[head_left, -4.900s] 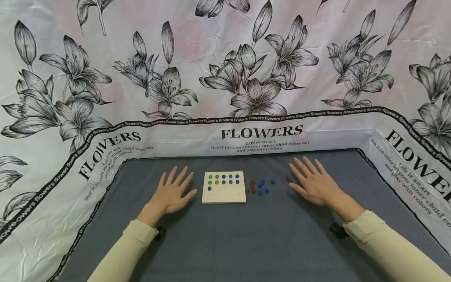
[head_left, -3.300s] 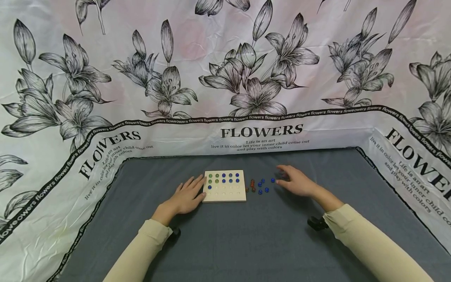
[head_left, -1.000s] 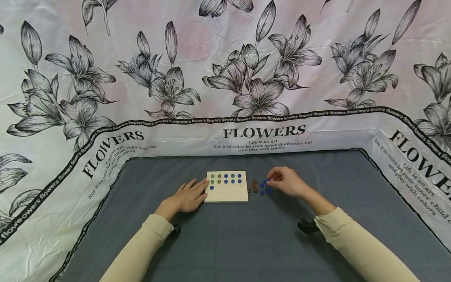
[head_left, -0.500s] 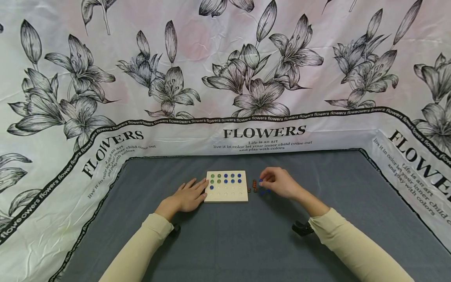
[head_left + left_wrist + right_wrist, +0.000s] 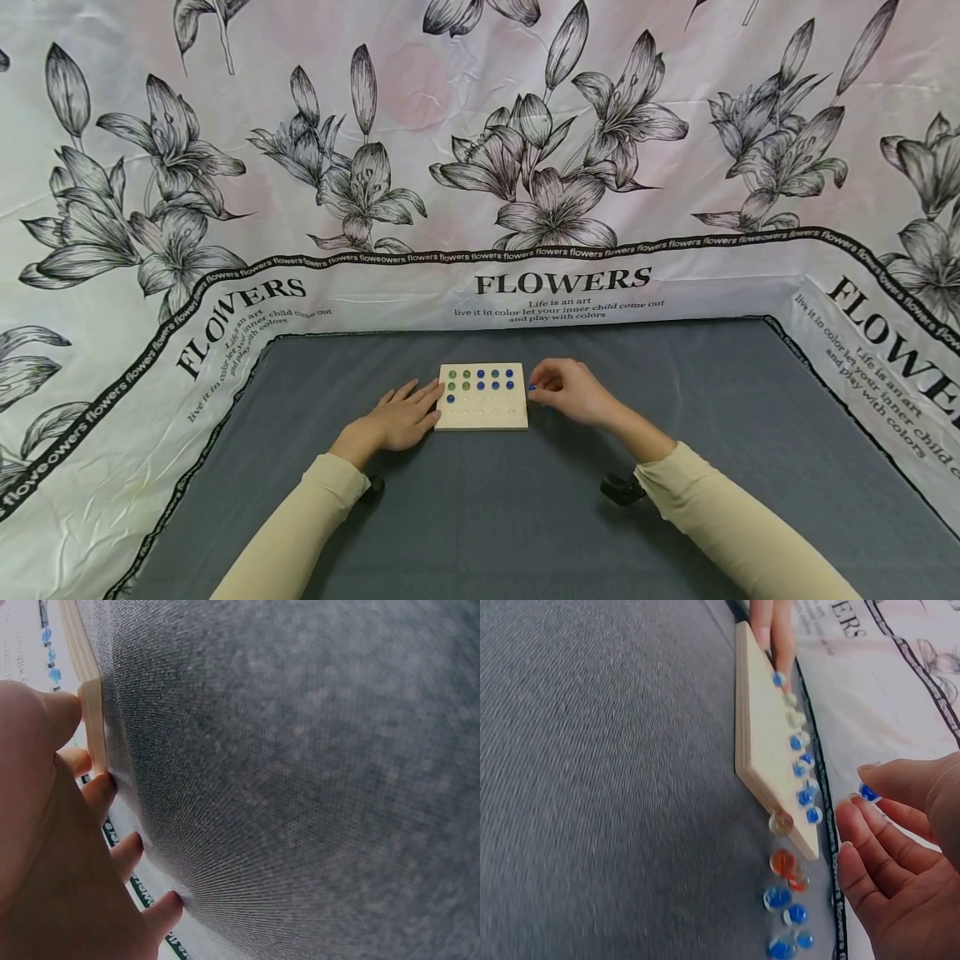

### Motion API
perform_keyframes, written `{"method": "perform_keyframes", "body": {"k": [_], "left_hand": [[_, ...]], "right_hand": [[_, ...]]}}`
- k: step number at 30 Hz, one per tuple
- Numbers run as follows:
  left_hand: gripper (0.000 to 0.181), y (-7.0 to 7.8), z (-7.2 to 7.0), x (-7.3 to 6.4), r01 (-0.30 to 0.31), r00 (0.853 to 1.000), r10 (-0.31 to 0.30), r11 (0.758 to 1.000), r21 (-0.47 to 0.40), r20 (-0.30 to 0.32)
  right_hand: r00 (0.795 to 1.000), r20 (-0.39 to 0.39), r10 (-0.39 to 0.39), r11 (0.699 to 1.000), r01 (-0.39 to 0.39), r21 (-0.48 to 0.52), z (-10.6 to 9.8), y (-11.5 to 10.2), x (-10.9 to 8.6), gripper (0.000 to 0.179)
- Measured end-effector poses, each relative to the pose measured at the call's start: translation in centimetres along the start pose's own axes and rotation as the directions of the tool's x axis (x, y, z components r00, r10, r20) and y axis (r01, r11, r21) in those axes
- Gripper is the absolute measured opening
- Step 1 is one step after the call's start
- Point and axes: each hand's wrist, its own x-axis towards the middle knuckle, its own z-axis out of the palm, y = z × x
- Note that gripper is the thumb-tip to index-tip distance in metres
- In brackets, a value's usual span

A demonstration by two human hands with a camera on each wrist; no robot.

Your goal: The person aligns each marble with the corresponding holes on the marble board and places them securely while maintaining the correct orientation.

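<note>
Head view: right hand (image 5: 573, 392) held a blue marble (image 5: 532, 387) beside the wooden board (image 5: 480, 422)

The right hand's thumb and forefinger pinched the marble just off the board's right edge; its other fingers were loosely bent. The left hand (image 5: 401, 421) lay with its fingers spread at the board's left edge, the thumb touching its side.

On the board, green marbles (image 5: 467, 374) took the two left places of both far rows, with three seated blue marbles (image 5: 495, 374) beside them in each. One third-row blue marble (image 5: 451, 399) sat at the left end.

The right wrist view showed loose orange-red marbles (image 5: 783, 862) near the board's right edge, and loose blue marbles (image 5: 777, 898) farther out, on the grey cloth (image 5: 450, 517). Behind stood a white sheet (image 5: 465, 200) printed with black flowers.
</note>
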Motion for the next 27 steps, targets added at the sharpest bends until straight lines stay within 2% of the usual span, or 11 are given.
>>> {"method": "perform_keyframes", "body": {"k": [13,27], "left_hand": [[0.058,0.0,-0.1,-0.2,-0.011,1.0,0.011,1.0,0.013,-0.003],[0.059,0.0,0.0,-0.2,-0.01,1.0,0.01,1.0,0.006,0.008]], "right_hand": [[0.997,0.032,-0.074,0.997,0.073,0.017,2.6,-1.4,0.9,0.013],[0.993,0.05,-0.111,0.994,0.11,0.029,5.8,-2.0,1.9,0.011]]}}
